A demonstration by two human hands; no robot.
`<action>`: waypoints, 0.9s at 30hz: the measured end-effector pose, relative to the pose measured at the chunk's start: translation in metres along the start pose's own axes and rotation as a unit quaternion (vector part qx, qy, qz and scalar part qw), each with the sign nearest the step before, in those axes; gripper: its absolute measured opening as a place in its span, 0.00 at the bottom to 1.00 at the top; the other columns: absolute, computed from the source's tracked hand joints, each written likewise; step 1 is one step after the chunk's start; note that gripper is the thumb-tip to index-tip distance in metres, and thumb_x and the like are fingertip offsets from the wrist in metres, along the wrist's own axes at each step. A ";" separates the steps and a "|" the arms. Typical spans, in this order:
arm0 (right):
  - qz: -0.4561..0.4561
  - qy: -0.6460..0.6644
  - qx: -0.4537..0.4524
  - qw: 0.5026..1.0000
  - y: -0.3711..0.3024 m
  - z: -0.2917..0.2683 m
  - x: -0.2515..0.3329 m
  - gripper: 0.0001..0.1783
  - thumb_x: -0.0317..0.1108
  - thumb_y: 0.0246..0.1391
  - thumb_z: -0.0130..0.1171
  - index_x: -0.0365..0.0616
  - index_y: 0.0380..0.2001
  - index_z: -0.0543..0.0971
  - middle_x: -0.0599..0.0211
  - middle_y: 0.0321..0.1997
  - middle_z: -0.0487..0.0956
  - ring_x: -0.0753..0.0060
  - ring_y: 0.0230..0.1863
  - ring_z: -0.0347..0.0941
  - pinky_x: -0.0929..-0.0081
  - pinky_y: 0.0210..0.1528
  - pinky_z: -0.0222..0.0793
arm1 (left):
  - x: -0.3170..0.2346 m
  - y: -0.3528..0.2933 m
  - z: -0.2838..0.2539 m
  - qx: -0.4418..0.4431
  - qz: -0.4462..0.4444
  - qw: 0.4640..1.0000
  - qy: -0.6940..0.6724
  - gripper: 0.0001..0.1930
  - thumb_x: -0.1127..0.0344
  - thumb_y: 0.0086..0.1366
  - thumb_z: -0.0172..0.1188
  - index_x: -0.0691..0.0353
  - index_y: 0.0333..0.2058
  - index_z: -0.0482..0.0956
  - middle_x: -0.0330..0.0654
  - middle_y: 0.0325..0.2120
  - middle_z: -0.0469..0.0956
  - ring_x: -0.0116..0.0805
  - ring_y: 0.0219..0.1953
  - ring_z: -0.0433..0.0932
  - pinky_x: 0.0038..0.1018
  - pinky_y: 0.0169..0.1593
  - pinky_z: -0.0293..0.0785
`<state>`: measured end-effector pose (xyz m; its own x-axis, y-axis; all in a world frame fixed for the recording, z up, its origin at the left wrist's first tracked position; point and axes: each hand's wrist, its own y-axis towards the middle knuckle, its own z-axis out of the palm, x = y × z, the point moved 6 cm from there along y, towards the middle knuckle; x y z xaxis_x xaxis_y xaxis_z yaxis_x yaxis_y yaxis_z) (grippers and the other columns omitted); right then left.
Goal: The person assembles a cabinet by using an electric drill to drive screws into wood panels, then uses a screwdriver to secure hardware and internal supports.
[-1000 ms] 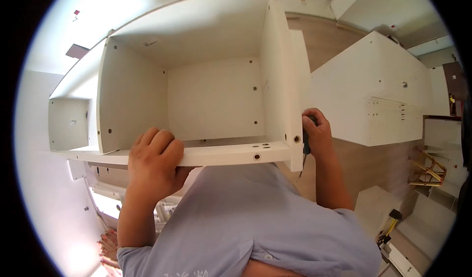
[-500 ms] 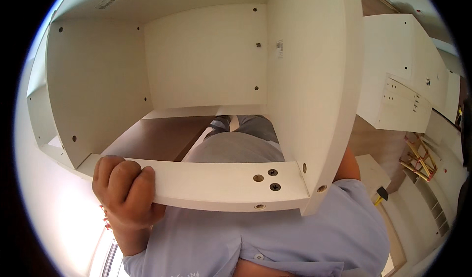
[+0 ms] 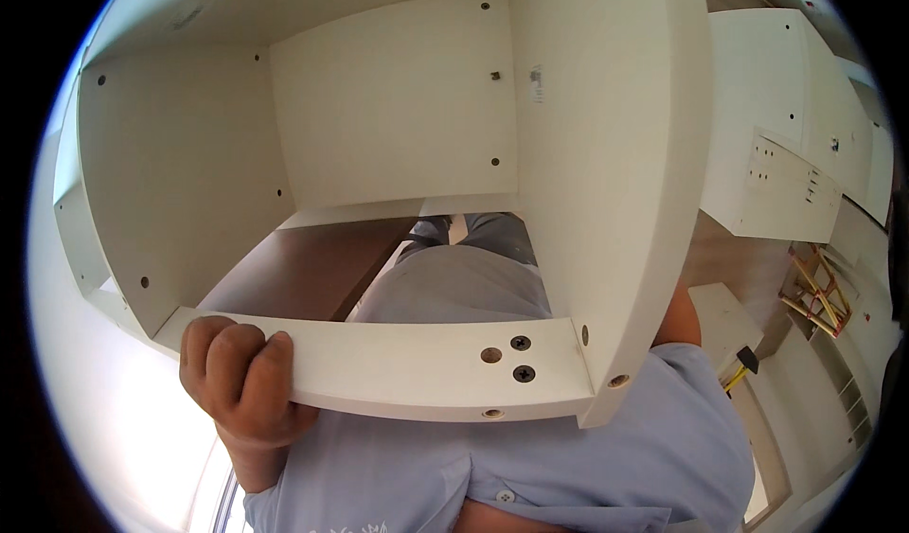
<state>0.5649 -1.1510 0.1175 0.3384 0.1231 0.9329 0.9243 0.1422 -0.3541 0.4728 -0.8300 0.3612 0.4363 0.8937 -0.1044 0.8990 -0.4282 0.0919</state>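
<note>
As L fingers [image 3: 235,364] grip rail [image 3: 407,364], brn board [image 3: 298,270] beyond, side panel [image 3: 606,173] hides R fingers (can't tell state).

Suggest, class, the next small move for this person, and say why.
Probably firm up the left hand on the white front rail: it wraps the rail near its left end, while the right hand is hidden, its arm passing behind the right side panel.
</note>
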 end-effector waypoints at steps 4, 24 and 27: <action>-0.013 0.017 -0.005 1.000 -0.002 0.009 0.009 0.08 0.26 0.61 0.60 0.40 0.44 0.79 0.73 0.33 0.77 0.82 0.35 0.71 0.78 0.41 0.71 | -0.003 -0.002 -0.002 0.013 -0.007 1.000 0.012 0.19 0.62 0.37 0.68 0.60 0.31 0.76 0.42 0.27 0.69 0.43 0.26 0.70 0.36 0.28 0.65; -0.517 -0.076 0.084 0.849 -0.049 0.027 0.222 0.11 0.31 0.51 0.72 0.39 0.29 0.78 0.54 0.33 0.82 0.66 0.21 0.74 0.76 0.24 0.71 | 0.004 0.002 -0.012 0.040 0.008 0.999 -0.027 0.24 0.55 0.34 0.73 0.62 0.29 0.75 0.43 0.26 0.69 0.45 0.29 0.70 0.40 0.32 0.67; -0.532 -0.052 0.080 0.841 -0.048 0.028 0.215 0.09 0.28 0.50 0.71 0.40 0.29 0.78 0.55 0.32 0.82 0.67 0.21 0.73 0.76 0.24 0.70 | 0.003 0.002 -0.011 0.039 0.009 0.999 -0.033 0.24 0.57 0.34 0.72 0.63 0.29 0.75 0.43 0.27 0.70 0.45 0.30 0.71 0.40 0.32 0.68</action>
<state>0.5880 -1.1036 0.3335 -0.6911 -0.0732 0.7190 0.6556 0.3553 0.6663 0.4758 -0.8273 0.3720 0.4518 0.8760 -0.1685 0.8899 -0.4558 0.0165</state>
